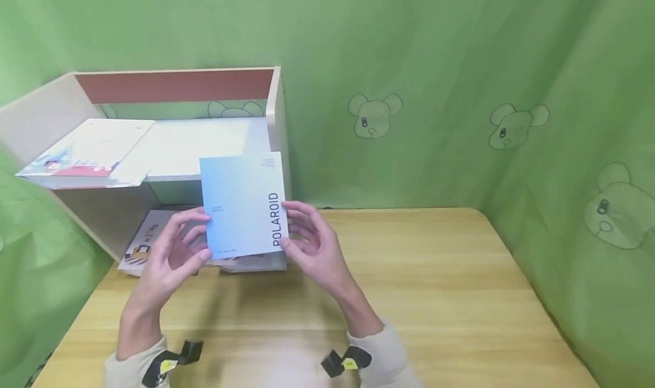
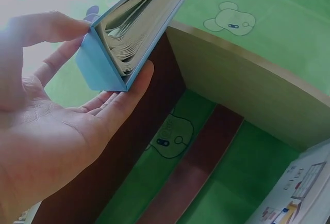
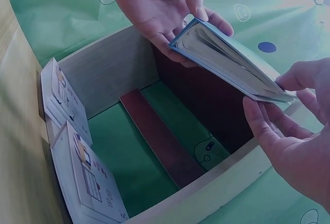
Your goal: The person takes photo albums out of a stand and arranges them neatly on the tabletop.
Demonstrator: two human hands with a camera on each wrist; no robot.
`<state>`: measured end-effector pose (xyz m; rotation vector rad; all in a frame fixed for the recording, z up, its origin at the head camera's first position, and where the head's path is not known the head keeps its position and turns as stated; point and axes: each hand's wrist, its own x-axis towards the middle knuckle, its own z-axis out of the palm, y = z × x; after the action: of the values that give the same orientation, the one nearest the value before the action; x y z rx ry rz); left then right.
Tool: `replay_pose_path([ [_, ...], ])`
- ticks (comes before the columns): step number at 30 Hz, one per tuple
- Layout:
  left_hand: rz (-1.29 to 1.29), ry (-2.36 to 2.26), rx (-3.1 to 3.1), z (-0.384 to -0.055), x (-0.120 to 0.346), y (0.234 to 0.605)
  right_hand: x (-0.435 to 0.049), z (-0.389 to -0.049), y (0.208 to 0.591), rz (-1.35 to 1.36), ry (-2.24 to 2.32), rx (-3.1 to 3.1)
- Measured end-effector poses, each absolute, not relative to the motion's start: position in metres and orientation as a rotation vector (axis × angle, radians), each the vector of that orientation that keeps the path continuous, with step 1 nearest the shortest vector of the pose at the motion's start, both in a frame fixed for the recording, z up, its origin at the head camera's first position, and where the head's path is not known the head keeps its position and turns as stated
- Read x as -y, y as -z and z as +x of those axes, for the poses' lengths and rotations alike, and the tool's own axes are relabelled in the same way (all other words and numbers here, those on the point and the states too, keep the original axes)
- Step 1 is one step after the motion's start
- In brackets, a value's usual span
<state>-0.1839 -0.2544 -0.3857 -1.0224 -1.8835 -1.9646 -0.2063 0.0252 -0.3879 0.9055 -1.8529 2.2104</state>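
Observation:
A pale blue, square photo album (image 1: 243,206) with "POLAROID" along its cover is held up between both hands, in front of the shelf. My left hand (image 1: 171,251) grips its left edge, thumb and fingers at the spine. At the opposite edge my right hand (image 1: 317,246) pinches it between thumb and fingers. Seen in the left wrist view, the covers of the album (image 2: 170,22) are closed, with wavy pages bunched between them. The right wrist view shows the same page edge of the album (image 3: 221,61), a hand at each end.
A two-level desktop shelf (image 1: 278,109) stands at the back left of the wooden table (image 1: 419,285). Pale books (image 1: 110,143) lie on its upper board, sticking out past the front. White boxes or books with printed pictures (image 1: 148,234) lie in the lower level. Green cloth hangs behind.

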Motion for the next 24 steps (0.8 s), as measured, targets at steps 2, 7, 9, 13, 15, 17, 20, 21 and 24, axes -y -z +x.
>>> replay_pose_path([
  [2,-1.024,1.964,1.877,-0.181,0.257,0.385,-0.023,-0.206,0.388,0.918,-2.212,1.852],
  [7,-1.016,1.949,1.908,-0.178,0.261,0.384,-0.02,-0.204,0.389,0.926,-2.207,1.84],
  [9,-1.006,1.938,1.938,-0.179,0.261,0.382,-0.021,-0.204,0.39,0.922,-2.201,1.828],
  [13,-0.992,1.918,1.988,-0.182,0.261,0.381,-0.022,-0.204,0.391,0.918,-2.197,1.815],
  [15,-0.99,1.914,2.0,-0.183,0.261,0.381,-0.022,-0.204,0.391,0.916,-2.202,1.813],
  [17,-0.989,1.913,2.003,-0.183,0.261,0.382,-0.023,-0.204,0.392,0.91,-2.204,1.812],
  [20,-1.001,1.904,1.997,-0.184,0.258,0.384,-0.026,-0.203,0.391,0.899,-2.203,1.805],
  [21,-0.997,1.9,2.001,-0.184,0.256,0.383,-0.027,-0.202,0.39,0.894,-2.201,1.805],
  [24,-1.001,1.898,1.995,-0.185,0.25,0.384,-0.032,-0.201,0.391,0.882,-2.191,1.81],
])
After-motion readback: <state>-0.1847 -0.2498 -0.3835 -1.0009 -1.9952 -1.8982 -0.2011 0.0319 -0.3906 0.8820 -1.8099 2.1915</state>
